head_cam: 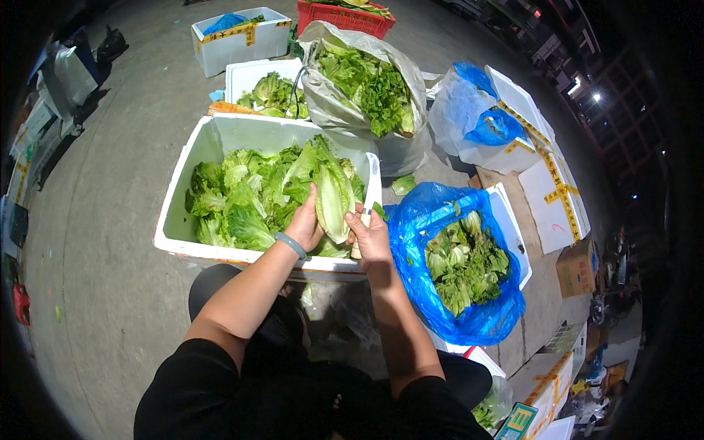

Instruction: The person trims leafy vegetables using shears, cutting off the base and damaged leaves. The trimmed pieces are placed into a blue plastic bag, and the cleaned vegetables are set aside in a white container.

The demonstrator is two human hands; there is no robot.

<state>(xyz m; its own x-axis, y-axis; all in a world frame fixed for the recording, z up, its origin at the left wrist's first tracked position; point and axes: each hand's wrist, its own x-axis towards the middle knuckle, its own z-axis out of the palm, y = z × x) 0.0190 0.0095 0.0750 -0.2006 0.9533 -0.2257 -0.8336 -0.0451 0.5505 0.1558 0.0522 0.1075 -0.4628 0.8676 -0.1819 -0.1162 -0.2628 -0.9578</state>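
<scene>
My left hand (306, 223) grips the left side of a pale green head of romaine lettuce (334, 201), its leaf tips pointing away from me. In my right hand (369, 236) is a knife (373, 181) with a broad blade and a light wooden handle, the blade pointing up and away. The right thumb and fingers also touch the lettuce near its base. Both hands are over the near edge of a white foam box (170, 217), which holds many loose lettuce heads (247, 198). A grey-green bangle circles my left wrist.
To the right, a blue plastic bag (410, 264) lines a box of lettuce scraps (465, 258). Beyond the foam box stands a whitish sack (404, 148) full of lettuce. Farther off are a white foam box (242, 52) and a red crate (344, 21). A loose leaf (403, 185) lies on the floor.
</scene>
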